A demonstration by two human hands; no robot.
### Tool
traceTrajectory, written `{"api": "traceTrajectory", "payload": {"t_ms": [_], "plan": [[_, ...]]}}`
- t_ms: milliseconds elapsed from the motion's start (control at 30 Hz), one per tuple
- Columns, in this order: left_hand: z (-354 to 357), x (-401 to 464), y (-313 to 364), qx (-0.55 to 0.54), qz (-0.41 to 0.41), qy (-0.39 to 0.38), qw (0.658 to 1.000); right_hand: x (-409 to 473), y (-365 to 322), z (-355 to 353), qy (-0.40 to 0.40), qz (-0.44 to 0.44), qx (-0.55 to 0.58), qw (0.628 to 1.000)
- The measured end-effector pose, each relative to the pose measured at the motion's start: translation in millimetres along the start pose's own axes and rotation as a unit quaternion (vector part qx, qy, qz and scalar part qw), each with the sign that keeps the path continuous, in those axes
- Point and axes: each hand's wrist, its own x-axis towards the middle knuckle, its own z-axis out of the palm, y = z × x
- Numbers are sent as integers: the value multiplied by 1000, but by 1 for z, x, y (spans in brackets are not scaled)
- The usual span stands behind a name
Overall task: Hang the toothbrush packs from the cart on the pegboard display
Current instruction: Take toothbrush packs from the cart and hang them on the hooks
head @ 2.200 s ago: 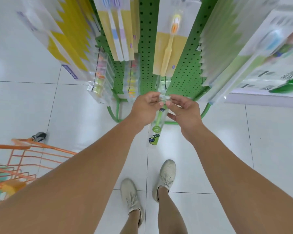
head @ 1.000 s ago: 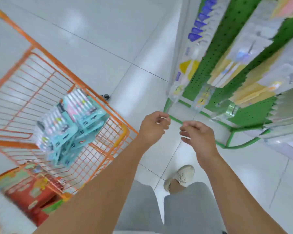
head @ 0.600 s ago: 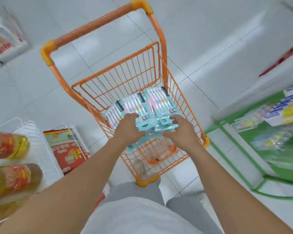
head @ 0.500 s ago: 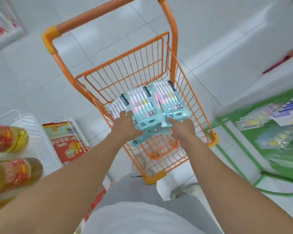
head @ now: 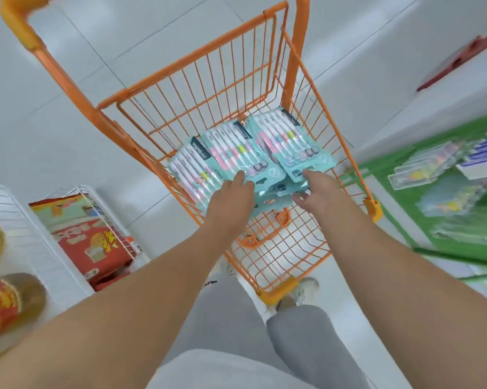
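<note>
1. Reaching down into the orange cart [head: 315, 153], both hands meet the fanned teal toothbrush packs [head: 236, 155] near the basket's close end.
2. The left hand [head: 231, 203] lies over the near edge of the left packs, thumb on top; whether its fingers curl under them I cannot tell.
3. The right hand [head: 318, 195] has its thumb on top of the right-hand pack [head: 290, 141] and its fingers tucked under the pack edges, so its grip looks closed on that pack, though motion blur softens this.
4. At least three packs, with more edges showing beneath, lie in the cart, so several are left to hang.
5. The green pegboard display [head: 461, 209] at the right, blurred, already carries hung packs [head: 421, 167]; how full its hooks are cannot be judged.
</note>
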Motion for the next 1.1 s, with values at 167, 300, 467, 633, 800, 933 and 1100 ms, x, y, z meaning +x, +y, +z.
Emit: {"api": "traceTrajectory", "payload": {"t_ms": [167,300,467,633,800,933,1100], "plan": [[-26,5,-1,-11,17,103,994,-46,4,-36,-72,-67,36,994],[-66,6,10,-10,66,273,960,-84,0,-69,-110,-173,81,975],[-140,-21,66,-154,118,387,902,-137,-23,-137,-73,-345,-2,936],[-176,-69,176,-337,162,260,890,-173,-19,-246,43,-522,-56,850],[-110,-120,304,-499,99,92,856,-183,15,-370,136,-482,78,862],[-47,-170,410,-601,45,-7,798,-181,54,-450,168,-424,170,873],[3,-212,505,-628,-30,-29,777,-193,82,-502,213,-414,229,855]]}}
